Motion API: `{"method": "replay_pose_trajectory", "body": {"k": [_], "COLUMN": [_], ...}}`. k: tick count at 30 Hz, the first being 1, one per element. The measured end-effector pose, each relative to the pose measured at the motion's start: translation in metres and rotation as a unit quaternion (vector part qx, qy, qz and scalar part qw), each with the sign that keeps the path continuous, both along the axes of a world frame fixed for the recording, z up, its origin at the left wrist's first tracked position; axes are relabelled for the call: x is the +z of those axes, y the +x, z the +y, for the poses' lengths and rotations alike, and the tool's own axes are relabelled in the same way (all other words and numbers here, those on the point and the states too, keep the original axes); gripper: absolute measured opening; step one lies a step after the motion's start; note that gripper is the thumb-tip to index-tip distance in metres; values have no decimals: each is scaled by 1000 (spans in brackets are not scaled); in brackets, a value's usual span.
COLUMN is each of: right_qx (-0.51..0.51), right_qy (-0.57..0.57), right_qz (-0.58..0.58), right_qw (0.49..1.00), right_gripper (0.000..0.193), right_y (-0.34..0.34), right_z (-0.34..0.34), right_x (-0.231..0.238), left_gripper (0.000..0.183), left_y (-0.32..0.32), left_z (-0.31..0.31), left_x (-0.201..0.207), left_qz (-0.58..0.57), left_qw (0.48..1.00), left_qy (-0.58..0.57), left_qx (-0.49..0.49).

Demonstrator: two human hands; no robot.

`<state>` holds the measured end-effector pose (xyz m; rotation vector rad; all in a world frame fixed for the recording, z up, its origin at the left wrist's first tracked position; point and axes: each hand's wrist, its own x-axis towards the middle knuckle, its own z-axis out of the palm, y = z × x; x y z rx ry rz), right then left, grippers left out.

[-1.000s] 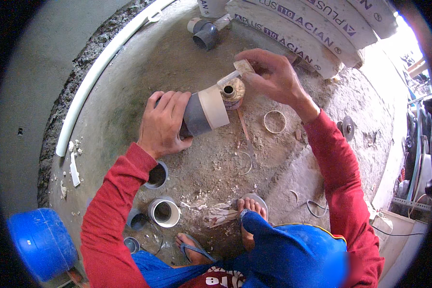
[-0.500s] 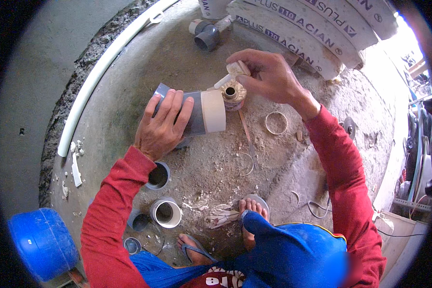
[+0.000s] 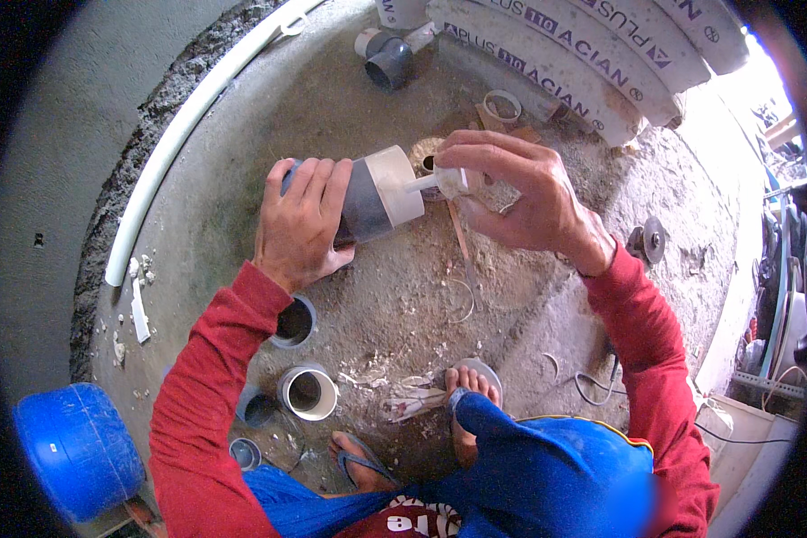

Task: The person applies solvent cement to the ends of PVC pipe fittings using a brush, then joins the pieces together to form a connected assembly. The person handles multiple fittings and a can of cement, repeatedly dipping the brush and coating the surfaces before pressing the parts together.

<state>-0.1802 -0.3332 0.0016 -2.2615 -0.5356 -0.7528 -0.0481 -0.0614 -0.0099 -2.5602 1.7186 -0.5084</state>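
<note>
My left hand (image 3: 301, 213) is wrapped round a short grey pipe piece (image 3: 365, 208) with a cream-coloured end (image 3: 396, 186), held sideways above the ground. In my right hand (image 3: 536, 190), thumb and fingers pinch a whitish cap with an applicator stem (image 3: 423, 183). The stem points left and meets the outside of the cream end, or overlaps it in this view. Just behind the cap stands an open small can (image 3: 427, 149), its rim coated with tan residue and mostly covered by my right fingers.
Upright pipe pieces (image 3: 312, 394) stand near my feet. A blue drum (image 3: 79, 453) is at lower left, a long white pipe (image 3: 166, 157) along the left. Dark elbow fittings (image 3: 390, 63) and stacked white sacks (image 3: 547, 54) lie at the back. A disc (image 3: 654, 240) lies at right.
My right hand has brought the cap and stem down from above the can to the cream end. My left hand has tilted the pipe piece, its cream end rising.
</note>
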Motion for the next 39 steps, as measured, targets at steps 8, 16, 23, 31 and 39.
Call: {"method": "replay_pose_trajectory", "body": {"k": [8, 16, 23, 31, 39], "right_qx": [-3, -54, -66, -83, -115], "right_qy": [22, 21, 80, 130, 96], "right_qz": [27, -7, 14, -59, 3], "right_qw": [999, 998, 995, 986, 989], "right_gripper": [50, 51, 53, 47, 45], "right_y": [-15, -24, -35, -13, -19], "right_z": [-3, -1, 0, 0, -10], "right_x": [-18, -31, -47, -32, -46], "left_gripper": [96, 83, 78, 76, 64], "left_y": [12, 20, 18, 6, 9], "left_z": [6, 14, 26, 32, 54], "left_x": [-3, -8, -7, -22, -33], "left_qz": [194, 642, 813, 881, 845], "left_qw": [980, 754, 544, 376, 397], "left_qy": [-34, -82, -159, -238, -310], "left_qx": [31, 110, 129, 158, 180]}}
